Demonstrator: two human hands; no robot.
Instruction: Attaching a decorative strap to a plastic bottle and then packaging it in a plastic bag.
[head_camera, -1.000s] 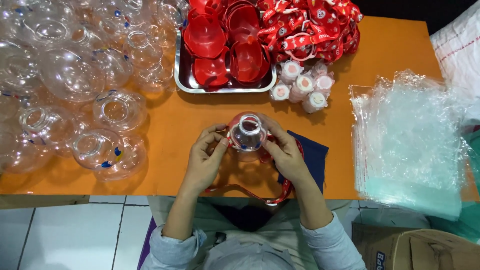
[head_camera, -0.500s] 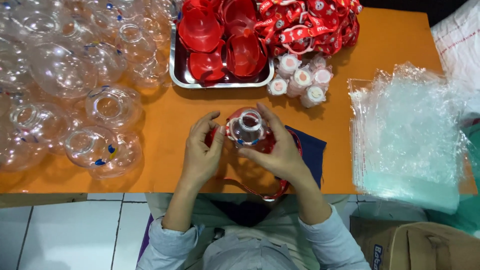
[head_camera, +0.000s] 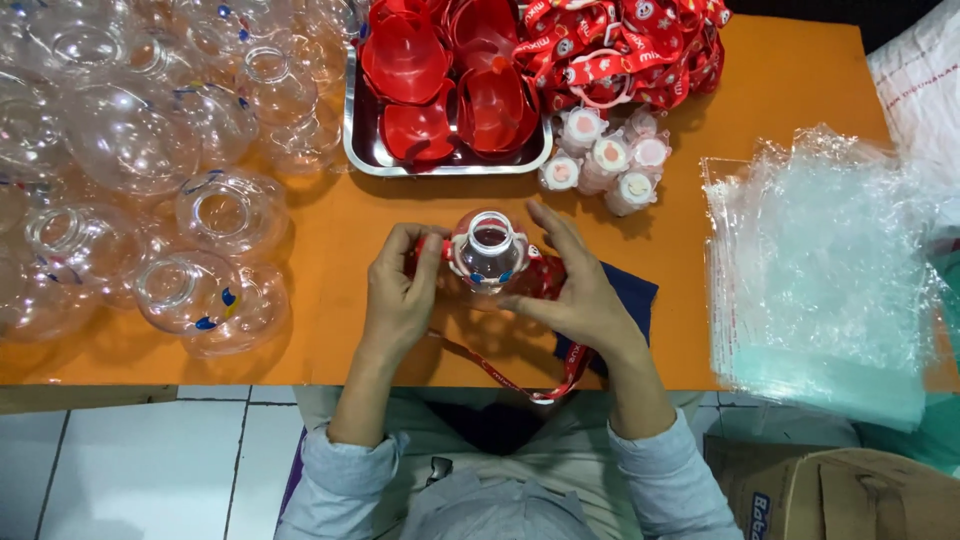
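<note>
Cluttered orange table (head_camera: 800, 90) over white tiles (head_camera: 150, 470)

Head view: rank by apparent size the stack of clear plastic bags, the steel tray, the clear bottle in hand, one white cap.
1. Stack of clear plastic bags, largest.
2. Rectangular steel tray, partly cut off at the top edge.
3. Clear round plastic bottle held by both hands; nearer the camera, though still smaller.
4. White round cap, smallest.

The person is wearing a pale grey-blue long-sleeved shirt, its cuffs sitting at the wrists, leaving the left hand (head_camera: 398, 300) and right hand (head_camera: 580, 300) bare. No rings or watch are showing. A light grey head covering is filling the bottom edge, and dark trousers are showing below.
</note>
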